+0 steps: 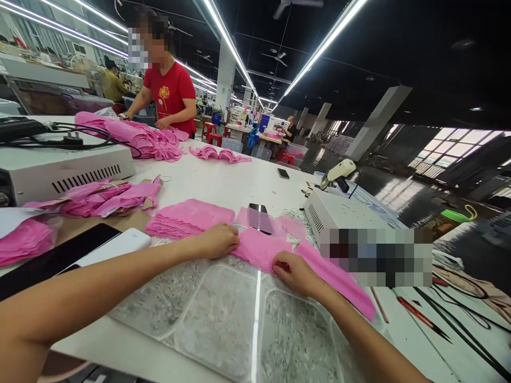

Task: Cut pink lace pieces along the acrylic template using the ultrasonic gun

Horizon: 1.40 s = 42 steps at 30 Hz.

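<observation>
Both hands, left and right, fingers curled, pinching a pink lace piece on the white table.

Big factory hall, dark ceiling w/ long strip lights running to far end. White pillar mid-hall as ref: ceiling fan up right of it, red stools near its base, sewing stations w/ seated person just right. Slanted grey column further right, then bright windows and glossy dark floor. Left of pillar: person in red shirt at white table; more workers beyond, far left.
</observation>
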Motion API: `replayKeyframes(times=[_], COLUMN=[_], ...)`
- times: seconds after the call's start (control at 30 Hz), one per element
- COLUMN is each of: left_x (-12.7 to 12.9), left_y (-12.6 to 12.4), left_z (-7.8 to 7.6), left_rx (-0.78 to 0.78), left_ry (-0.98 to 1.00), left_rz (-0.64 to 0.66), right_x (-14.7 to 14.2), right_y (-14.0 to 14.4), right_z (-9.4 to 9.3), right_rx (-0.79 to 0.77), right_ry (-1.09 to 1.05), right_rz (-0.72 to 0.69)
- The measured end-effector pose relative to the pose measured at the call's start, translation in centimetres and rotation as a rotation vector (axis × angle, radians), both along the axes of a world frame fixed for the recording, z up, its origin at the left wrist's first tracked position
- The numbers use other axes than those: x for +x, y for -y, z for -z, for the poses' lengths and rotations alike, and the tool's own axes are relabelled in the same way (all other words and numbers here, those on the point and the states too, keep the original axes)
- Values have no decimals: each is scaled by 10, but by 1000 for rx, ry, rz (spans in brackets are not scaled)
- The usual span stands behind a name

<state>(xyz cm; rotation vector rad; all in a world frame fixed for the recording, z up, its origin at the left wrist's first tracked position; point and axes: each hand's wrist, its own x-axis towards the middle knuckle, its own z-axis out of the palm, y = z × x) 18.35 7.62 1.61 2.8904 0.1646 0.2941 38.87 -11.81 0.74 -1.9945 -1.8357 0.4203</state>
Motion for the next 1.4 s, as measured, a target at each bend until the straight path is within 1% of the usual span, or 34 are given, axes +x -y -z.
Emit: replayKeyframes(times=[0.1, 0.2, 0.37, 0.43, 0.5, 0.57, 0.63, 0.73, 0.8, 0.87, 0.9, 0.97, 1.03, 1.1, 1.2, 1.3, 1.4], left_x=[2, 2, 3, 0, -7, -19, -36, -70, -94, -113, -120, -125, -119, -105, -77, -57, -52], left_y=[-8, -9, 1, 5, 8, 12, 18, 31, 39, 45, 47, 49, 49, 48, 43, 33, 25], left_z=[-4, -9, -14, -16, -17, -16, -13, -6, -4, -6, -8, -13, -16, -15, -5, 8, 17], left_rx=[-6, 4, 83, 125, 165, 194, 210, 214, 213, 213, 213, 215, 218, 226, 251, 274, 281], left_ry=[-25, -20, 31, 61, 88, 105, 110, 94, 69, 46, 38, 33, 40, 50, 64, 74, 79], left_rz=[-43, -108, -182, -195, -184, -145, -90, -20, 7, 7, -5, -45, -73, -68, -36, -37, -54], right_x=[3, -5, -24, -23, -20, -21, -31, -57, -73, -80, -81, -79, -75, -74, -76, -77, -71], right_y=[-2, -3, -7, -8, -3, 6, 20, 42, 54, 58, 56, 43, 21, -7, -41, -58, -62], right_z=[0, -4, -7, -8, -11, -14, -15, -16, -21, -28, -32, -36, -35, -30, -18, -9, -5], right_rx=[-4, -12, 28, 26, 20, 12, -19, -79, -87, -80, -70, -39, 0, 13, 20, 28, 51], right_ry=[-6, 27, 194, 244, 277, 292, 312, 385, 375, 268, 206, 123, 144, 225, 293, 304, 261], right_rz=[22, 71, 211, 242, 238, 207, 127, -95, -241, -342, -366, -341, -234, -133, -94, -91, -89])
